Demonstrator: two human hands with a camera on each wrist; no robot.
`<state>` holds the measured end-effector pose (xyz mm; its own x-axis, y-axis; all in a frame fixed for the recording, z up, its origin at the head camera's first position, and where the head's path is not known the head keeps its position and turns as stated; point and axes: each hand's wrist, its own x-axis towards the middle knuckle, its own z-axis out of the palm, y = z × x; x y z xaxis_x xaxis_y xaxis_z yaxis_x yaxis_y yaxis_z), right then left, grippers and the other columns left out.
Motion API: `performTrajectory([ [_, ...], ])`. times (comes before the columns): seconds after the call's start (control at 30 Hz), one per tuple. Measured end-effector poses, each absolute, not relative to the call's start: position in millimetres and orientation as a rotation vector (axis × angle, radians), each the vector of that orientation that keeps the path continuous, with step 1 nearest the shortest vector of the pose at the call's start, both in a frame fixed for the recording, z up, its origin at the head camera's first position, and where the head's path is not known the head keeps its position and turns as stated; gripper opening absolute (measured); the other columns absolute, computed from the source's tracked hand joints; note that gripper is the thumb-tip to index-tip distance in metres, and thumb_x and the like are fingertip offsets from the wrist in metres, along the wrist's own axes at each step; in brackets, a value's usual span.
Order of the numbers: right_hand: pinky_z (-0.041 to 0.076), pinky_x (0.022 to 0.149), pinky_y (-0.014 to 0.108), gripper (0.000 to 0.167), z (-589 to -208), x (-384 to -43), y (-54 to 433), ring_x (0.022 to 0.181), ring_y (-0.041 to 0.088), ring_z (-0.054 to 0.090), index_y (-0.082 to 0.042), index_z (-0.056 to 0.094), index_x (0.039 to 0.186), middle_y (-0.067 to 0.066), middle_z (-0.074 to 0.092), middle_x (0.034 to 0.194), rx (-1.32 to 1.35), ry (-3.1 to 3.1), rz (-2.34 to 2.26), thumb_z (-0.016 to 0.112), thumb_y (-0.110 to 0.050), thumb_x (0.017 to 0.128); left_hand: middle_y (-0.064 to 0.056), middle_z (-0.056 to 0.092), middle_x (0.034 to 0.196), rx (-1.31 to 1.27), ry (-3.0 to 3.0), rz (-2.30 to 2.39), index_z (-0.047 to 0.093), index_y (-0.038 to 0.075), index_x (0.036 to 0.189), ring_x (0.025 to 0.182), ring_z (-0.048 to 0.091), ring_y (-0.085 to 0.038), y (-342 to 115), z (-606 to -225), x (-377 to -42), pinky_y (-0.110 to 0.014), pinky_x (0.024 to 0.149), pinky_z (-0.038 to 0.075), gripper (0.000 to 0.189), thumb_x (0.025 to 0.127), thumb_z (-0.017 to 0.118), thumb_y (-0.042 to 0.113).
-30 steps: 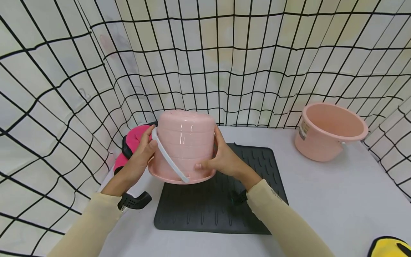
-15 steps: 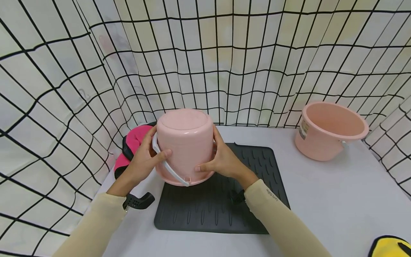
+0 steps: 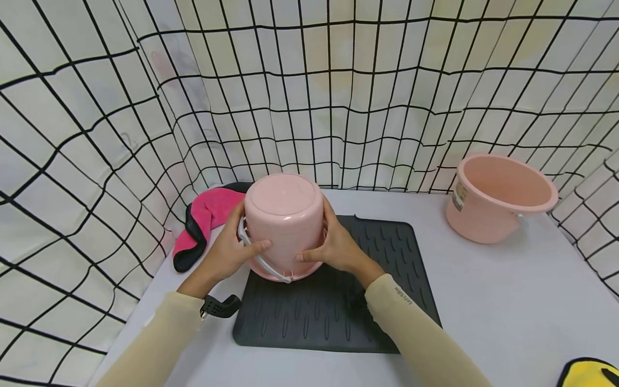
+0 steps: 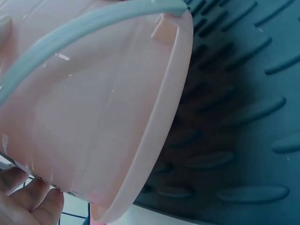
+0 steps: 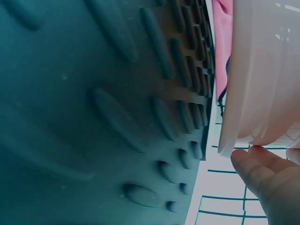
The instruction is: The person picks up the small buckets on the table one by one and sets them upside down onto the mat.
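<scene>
A pale pink bucket (image 3: 285,231) is upside down over the dark ribbed mat (image 3: 314,325), its base facing up and its rim below. My left hand (image 3: 231,252) grips its left side, the thumb lying across the front wall. On the opposite side my right hand (image 3: 340,248) holds it, thumb also on the front. The white handle (image 3: 271,269) hangs down along the front left near the rim. In the left wrist view, fingertips (image 4: 49,204) curl round the far side of the bucket wall (image 4: 89,117). Right-hand fingers (image 5: 260,171) touch the bucket near its rim in the right wrist view.
Another pink bucket (image 3: 486,223) stands upright at the back right. A pink and black cloth item (image 3: 215,207) lies at the back left. Part of a yellow and black item (image 3: 587,373) shows at the bottom right corner. Black netting (image 3: 340,110) surrounds the white table (image 3: 508,301).
The bucket has tipped so its base faces the head camera more, and it has shifted slightly right and lower. My left thumb has moved onto its front wall.
</scene>
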<state>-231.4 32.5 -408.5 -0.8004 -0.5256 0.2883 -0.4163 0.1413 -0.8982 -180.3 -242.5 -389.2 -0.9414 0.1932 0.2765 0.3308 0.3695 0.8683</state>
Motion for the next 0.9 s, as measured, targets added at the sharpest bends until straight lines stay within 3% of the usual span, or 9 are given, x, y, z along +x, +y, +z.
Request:
performTrajectory([
  [0.23, 0.047, 0.107, 0.059, 0.14, -412, -230, 32, 0.145, 0.031, 0.044, -0.042, -0.002, 0.165, -0.004, 0.037, 0.161, -0.909, 2.336, -1.737, 0.098, -0.017, 0.071, -0.001, 0.021, 0.169, -0.468, -2.514, -1.581, 0.014, 0.033, 0.167, 0.151, 0.023, -0.028, -242, -397, -182, -0.067, 0.112, 0.039, 0.105, 0.088, 0.082, 0.022],
  [0.53, 0.053, 0.102, 0.054, 0.139, -423, -236, 31, 0.139, 0.027, 0.05, -0.043, -0.001, 0.165, -0.004, 0.04, 0.158, -0.944, 2.335, -1.729, 0.098, -0.017, 0.071, -0.003, 0.014, 0.172, -0.479, -2.503, -1.535, 0.017, 0.033, 0.167, 0.158, 0.011, -0.029, -243, -406, -183, -0.071, 0.118, 0.025, 0.105, 0.087, 0.084, 0.021],
  [0.77, 0.052, 0.103, 0.052, 0.139, -427, -234, 31, 0.138, 0.025, 0.05, -0.043, -0.001, 0.165, -0.004, 0.04, 0.159, -0.948, 2.348, -1.718, 0.098, -0.016, 0.072, -0.007, 0.004, 0.174, -0.414, -2.56, -1.516, 0.015, 0.034, 0.167, 0.157, 0.015, -0.044, -244, -412, -181, -0.072, 0.116, 0.029, 0.105, 0.088, 0.083, 0.025],
  [0.9, 0.052, 0.105, 0.052, 0.14, -429, -234, 31, 0.139, 0.024, 0.049, -0.039, -0.002, 0.166, -0.003, 0.038, 0.16, -0.943, 2.358, -1.71, 0.099, -0.014, 0.071, -0.008, 0.009, 0.173, -0.392, -2.594, -1.457, 0.014, 0.031, 0.168, 0.157, 0.013, -0.04, -243, -413, -180, -0.074, 0.115, 0.027, 0.107, 0.087, 0.084, 0.029],
])
